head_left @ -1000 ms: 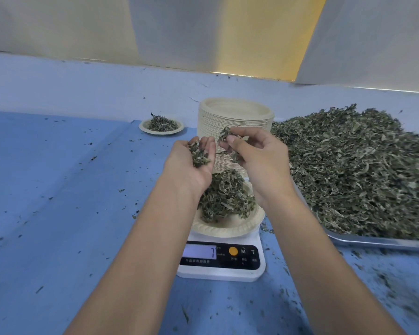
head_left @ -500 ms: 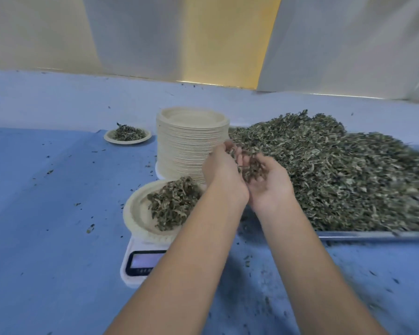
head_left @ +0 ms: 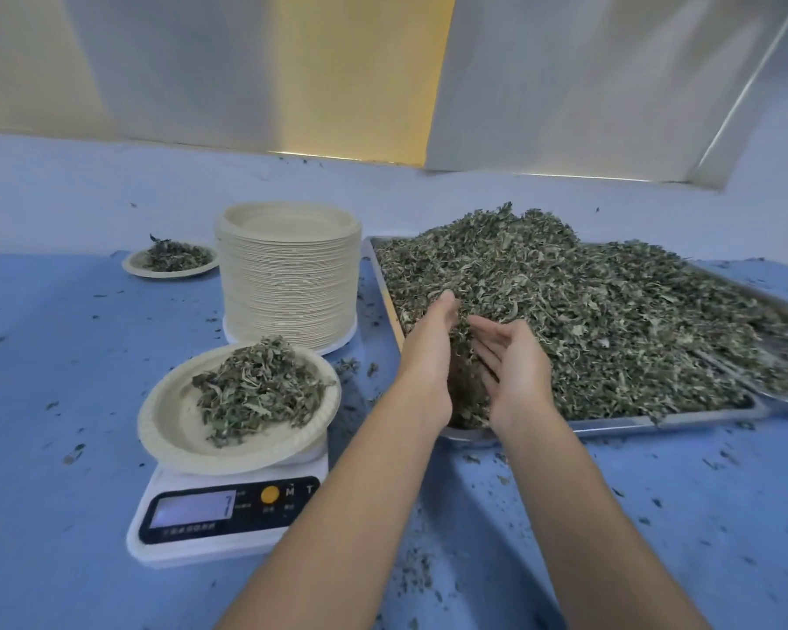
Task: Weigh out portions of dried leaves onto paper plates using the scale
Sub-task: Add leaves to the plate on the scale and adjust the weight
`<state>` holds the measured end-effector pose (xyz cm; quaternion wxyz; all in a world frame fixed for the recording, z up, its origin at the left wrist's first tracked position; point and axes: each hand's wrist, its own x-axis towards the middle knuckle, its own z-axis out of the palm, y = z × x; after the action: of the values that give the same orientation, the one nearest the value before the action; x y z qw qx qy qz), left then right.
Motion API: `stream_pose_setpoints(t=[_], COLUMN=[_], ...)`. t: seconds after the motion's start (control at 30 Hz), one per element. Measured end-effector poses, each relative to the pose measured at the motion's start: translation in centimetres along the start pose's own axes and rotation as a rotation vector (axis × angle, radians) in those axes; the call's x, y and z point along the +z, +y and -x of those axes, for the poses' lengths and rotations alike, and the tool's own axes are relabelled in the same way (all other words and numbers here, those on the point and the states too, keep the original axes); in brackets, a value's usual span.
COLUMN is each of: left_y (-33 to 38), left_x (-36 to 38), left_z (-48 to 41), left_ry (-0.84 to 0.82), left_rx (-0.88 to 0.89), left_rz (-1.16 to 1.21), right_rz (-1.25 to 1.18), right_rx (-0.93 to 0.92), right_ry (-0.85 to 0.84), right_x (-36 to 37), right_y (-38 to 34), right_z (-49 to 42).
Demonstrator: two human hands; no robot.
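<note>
We find both hands low over the near-left corner of the metal tray (head_left: 656, 421). The left hand (head_left: 428, 352) and right hand (head_left: 512, 370) stand with palms facing each other and fingers straight, neither curled round anything. Loose leaf shows in the gap between them, though we cannot tell whether it lies in the palms or belongs to the heap below.

The heap of dried leaves (head_left: 587, 311) spreads from the hands toward twelve through three o'clock, its near edge touching the fingertips. At about nine o'clock from the hands, well apart from them, a paper plate (head_left: 174, 429) sits on the white scale (head_left: 228, 529) and carries a portion (head_left: 260, 393) of leaves; the display is too blurred to read. The stack of paper plates (head_left: 287, 284) rises at ten o'clock, and a second filled plate (head_left: 169, 262) lies beyond it. Crumbs dot the blue table (head_left: 64, 379).
</note>
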<state>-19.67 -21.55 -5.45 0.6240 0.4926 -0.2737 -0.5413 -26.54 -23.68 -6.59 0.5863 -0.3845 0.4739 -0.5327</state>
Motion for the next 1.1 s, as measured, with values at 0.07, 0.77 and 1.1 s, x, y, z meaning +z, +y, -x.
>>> stream_pose_setpoints(t=[0.07,0.77,1.1], left_y=[0.0,1.7,4.1], left_x=[0.0,-2.4,-7.6], left_z=[-0.2,1.2,3.6], left_ry=[-0.025,-0.049,0.158], left_rx=[0.007,0.185,0.322], left_rz=[0.008,0.054,0.041], right_rz=[0.001,-0.188,-0.322], right_rx=[0.009,-0.257,-0.168], right_ry=[-0.026,0.060,-0.113], right_x=[-0.1,3.1,8.4], right_y=[0.1,1.2,2.1], right_z=[-0.2,0.1,2.9])
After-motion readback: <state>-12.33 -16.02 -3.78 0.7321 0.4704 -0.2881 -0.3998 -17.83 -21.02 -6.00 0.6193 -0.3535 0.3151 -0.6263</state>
